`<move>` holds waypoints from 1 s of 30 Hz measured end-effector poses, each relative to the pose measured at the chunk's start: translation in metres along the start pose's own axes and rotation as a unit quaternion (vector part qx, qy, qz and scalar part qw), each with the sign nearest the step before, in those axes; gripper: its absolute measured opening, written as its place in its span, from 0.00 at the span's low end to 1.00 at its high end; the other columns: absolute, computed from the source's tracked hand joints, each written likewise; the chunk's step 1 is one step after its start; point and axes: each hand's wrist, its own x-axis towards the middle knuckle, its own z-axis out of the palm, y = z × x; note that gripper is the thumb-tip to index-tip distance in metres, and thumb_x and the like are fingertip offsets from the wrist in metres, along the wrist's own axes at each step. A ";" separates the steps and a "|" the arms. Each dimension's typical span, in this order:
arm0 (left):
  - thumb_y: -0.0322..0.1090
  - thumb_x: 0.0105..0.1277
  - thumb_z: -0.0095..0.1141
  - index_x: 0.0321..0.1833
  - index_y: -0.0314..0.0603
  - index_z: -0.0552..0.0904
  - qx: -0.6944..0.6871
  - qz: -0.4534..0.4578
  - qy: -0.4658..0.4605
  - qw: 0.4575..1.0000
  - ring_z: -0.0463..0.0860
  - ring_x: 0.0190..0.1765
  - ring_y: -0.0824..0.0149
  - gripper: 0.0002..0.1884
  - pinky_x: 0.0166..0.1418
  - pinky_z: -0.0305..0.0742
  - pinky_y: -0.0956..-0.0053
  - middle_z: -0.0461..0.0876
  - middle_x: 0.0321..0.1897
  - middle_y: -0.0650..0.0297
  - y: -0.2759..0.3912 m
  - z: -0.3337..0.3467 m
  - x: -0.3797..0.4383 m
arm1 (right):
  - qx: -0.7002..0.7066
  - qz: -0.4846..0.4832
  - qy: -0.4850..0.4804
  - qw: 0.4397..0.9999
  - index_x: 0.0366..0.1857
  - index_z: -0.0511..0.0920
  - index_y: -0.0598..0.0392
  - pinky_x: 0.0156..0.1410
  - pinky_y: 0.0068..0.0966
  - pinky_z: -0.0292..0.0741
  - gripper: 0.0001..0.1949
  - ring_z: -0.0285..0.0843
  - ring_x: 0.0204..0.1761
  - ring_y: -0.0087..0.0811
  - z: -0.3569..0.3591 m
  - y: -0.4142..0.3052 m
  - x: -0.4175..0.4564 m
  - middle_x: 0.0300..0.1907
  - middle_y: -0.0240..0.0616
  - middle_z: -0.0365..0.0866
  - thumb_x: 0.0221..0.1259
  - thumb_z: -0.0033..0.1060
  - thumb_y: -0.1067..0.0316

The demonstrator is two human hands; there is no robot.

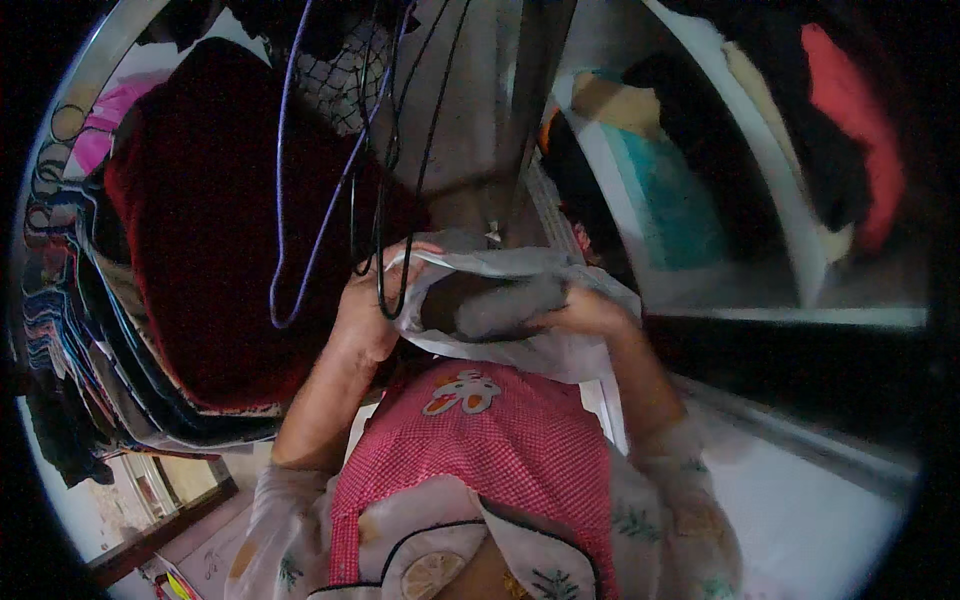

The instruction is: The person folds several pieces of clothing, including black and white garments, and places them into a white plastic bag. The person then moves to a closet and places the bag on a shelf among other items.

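Note:
A white bag (592, 360), its mouth wide apart, is held in front of the pink checked apron (487, 442). On its left side, my left hand (371, 300) grips the rim, with the fingertips partly hidden behind hangers. My right hand (589, 307) reaches into the mouth from the right and touches a blurred grey item (502, 307) inside; whether the fingers close on it is unclear. A black wire hanger (391, 311) and a purple hanger (279, 225) hang beside and in front of my left hand.
Dark red clothing (217, 225) hangs at left, beside a tightly packed row of garments (82, 300) on a rail. At the upper right, a mirror-like panel shows teal fabric (675, 202) and red fabric (862, 142). A metal post (532, 97) stands beyond the bag.

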 end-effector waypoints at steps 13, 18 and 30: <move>0.30 0.64 0.51 0.39 0.36 0.80 -0.024 -0.161 0.028 0.986 0.74 0.33 0.76 0.07 0.37 0.69 0.82 0.79 0.32 0.67 -0.041 0.008 0.015 | 0.649 -0.072 0.484 0.582 0.61 0.61 0.57 0.66 0.37 0.57 0.26 0.59 0.62 0.38 -0.154 0.120 0.052 0.62 0.39 0.62 0.63 0.48 0.55; 0.30 0.63 0.51 0.38 0.37 0.80 0.007 -0.142 0.075 0.987 0.75 0.32 0.75 0.06 0.36 0.69 0.81 0.80 0.31 0.66 -0.043 0.013 0.015 | 0.654 -0.112 0.481 0.573 0.61 0.62 0.54 0.60 0.43 0.65 0.27 0.63 0.60 0.42 -0.184 0.160 0.079 0.62 0.41 0.63 0.63 0.44 0.49; 0.31 0.62 0.52 0.38 0.37 0.80 -0.058 -0.178 0.131 0.973 0.75 0.32 0.73 0.06 0.37 0.71 0.78 0.79 0.29 0.65 -0.051 0.021 0.032 | 0.700 0.076 0.487 0.516 0.49 0.72 0.54 0.50 0.36 0.72 0.20 0.74 0.44 0.37 -0.190 0.334 0.135 0.46 0.40 0.75 0.59 0.47 0.52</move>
